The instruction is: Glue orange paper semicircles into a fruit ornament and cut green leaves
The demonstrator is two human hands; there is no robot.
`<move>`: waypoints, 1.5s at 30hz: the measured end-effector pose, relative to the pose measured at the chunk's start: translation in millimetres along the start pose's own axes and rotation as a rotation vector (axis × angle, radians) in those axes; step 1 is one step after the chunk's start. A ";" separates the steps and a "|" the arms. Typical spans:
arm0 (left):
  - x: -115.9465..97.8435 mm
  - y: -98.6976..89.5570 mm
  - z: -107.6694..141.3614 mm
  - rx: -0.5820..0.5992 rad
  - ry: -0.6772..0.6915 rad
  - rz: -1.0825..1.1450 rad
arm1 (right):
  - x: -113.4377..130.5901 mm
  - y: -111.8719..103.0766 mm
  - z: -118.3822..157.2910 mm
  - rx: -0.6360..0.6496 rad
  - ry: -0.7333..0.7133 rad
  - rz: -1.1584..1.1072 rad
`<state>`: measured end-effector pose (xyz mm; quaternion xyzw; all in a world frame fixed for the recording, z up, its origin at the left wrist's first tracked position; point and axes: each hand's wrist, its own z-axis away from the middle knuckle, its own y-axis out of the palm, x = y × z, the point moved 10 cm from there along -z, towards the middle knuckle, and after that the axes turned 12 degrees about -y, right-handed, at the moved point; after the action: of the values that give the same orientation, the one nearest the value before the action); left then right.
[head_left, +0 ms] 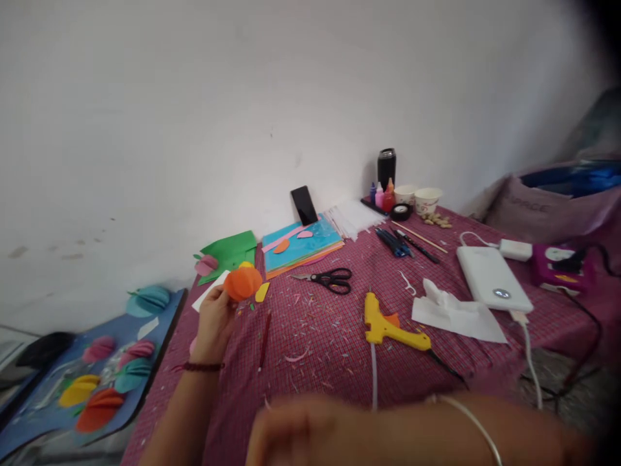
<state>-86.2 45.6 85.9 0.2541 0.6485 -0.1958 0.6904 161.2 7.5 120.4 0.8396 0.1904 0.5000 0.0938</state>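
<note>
Paper ball [243,283] is pinched at its near edge by the left hand [215,321], probably sparing its folds; whether the blurred right hand [295,428] grips, I cannot tell.

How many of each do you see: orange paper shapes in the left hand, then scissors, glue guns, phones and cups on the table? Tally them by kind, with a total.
Orange paper shape in the left hand: 1
Scissors: 1
Glue gun: 1
Phone: 1
Cups: 2
Total: 6
</note>
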 end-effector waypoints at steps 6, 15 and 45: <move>-18.8 15.3 20.1 0.017 0.104 -0.126 | 40.2 -110.9 -45.3 -0.651 -0.313 0.653; -31.3 -18.5 12.1 0.020 0.259 -0.267 | -12.2 -141.0 -116.0 -0.590 -0.185 1.146; -6.4 -261.4 -73.9 -0.470 0.166 -0.378 | -113.7 -131.6 -220.5 -0.185 0.099 1.412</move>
<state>-302.4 -117.7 64.7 -0.0224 0.7658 -0.1441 0.6263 -110.1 73.0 89.6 0.7273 -0.4380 0.4928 -0.1906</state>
